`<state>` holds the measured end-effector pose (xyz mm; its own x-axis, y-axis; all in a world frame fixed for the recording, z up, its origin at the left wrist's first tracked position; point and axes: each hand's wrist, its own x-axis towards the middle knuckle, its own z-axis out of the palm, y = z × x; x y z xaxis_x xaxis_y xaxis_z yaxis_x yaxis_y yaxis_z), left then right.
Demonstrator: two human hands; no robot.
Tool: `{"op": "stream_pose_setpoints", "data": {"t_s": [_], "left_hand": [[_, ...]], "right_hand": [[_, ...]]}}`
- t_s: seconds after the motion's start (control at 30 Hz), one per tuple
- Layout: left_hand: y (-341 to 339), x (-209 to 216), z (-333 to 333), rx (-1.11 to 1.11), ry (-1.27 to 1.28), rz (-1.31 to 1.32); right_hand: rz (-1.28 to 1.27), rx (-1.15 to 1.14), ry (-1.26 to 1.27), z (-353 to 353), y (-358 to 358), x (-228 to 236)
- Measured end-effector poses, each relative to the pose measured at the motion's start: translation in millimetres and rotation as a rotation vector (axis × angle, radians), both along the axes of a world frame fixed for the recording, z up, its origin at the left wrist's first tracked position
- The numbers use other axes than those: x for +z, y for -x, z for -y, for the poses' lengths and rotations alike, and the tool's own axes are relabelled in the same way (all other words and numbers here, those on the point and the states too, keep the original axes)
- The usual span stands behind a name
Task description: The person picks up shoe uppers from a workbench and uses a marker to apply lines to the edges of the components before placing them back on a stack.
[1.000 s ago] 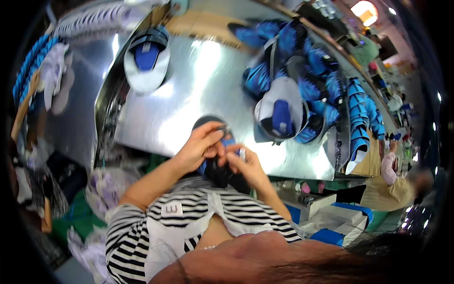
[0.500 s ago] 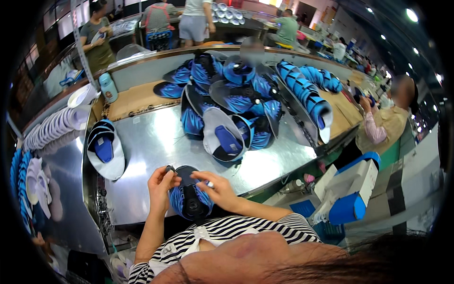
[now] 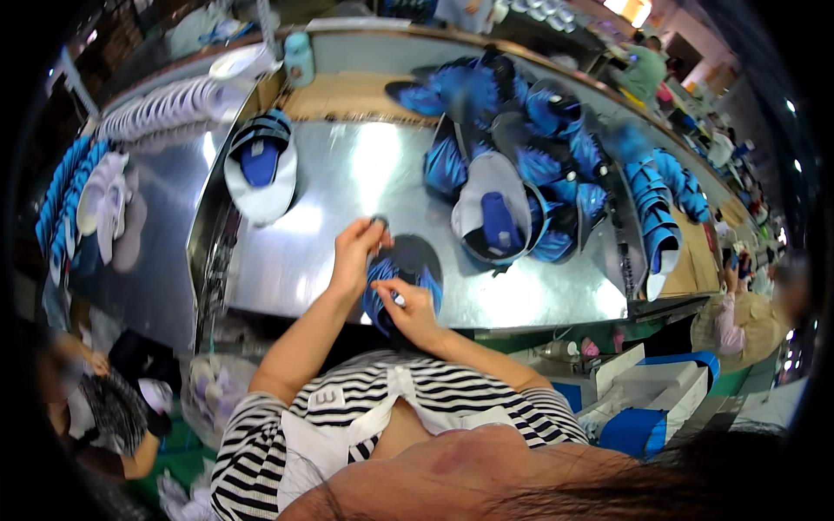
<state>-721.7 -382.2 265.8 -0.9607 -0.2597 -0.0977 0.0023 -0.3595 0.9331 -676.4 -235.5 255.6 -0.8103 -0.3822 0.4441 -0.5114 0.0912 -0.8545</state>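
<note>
In front of me a blue and black shoe upper lies at the near edge of the metal table, its dark flat end pointing away. My left hand is raised over the left side of this upper, thumb and fingers pinched on a small dark piece. Close by, my right hand is closed above the upper's near part. A small pale thing shows between its fingers; its kind is too small to make out. My hands hide part of the upper.
A pile of blue and black uppers fills the table's right half, a pale-lined one nearest. Another upper lies left. White stacked shoe parts and a light-blue bottle stand farther left. A person sits at right.
My view has swung, so the table sits higher and farther right. The left hand still pinches the dark piece; the right hand has drawn in and lowered, fingers closer together, over the upper.
</note>
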Motion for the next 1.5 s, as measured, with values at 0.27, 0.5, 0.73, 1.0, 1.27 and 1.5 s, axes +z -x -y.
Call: {"op": "stream_pose_setpoints", "data": {"t_s": [0.27,0.5,0.73,1.0,1.27,1.5], "left_hand": [[-11,-6,38,-0.002,0.066,0.059],[-47,-9,7,-0.338,0.065,-0.09],[-46,-28,-2,-0.322,-0.116,0.037],[-43,-29,-6,-0.245,-0.203,0.143],[-44,-25,-14,-0.188,-0.237,0.17],[-42,-28,-18,-0.177,-0.263,0.181]], "right_hand": [[-0.272,-0.07,-0.263,-40,15,41],[-0.188,0.225,-0.583,-80,4,46],[-0.558,0.255,-0.594,-65,35,34],[-0.495,0.303,-0.694,-73,55,56],[-0.716,0.424,-0.701,-63,73,47],[-0.59,0.173,-0.604,-69,68,30]]}}
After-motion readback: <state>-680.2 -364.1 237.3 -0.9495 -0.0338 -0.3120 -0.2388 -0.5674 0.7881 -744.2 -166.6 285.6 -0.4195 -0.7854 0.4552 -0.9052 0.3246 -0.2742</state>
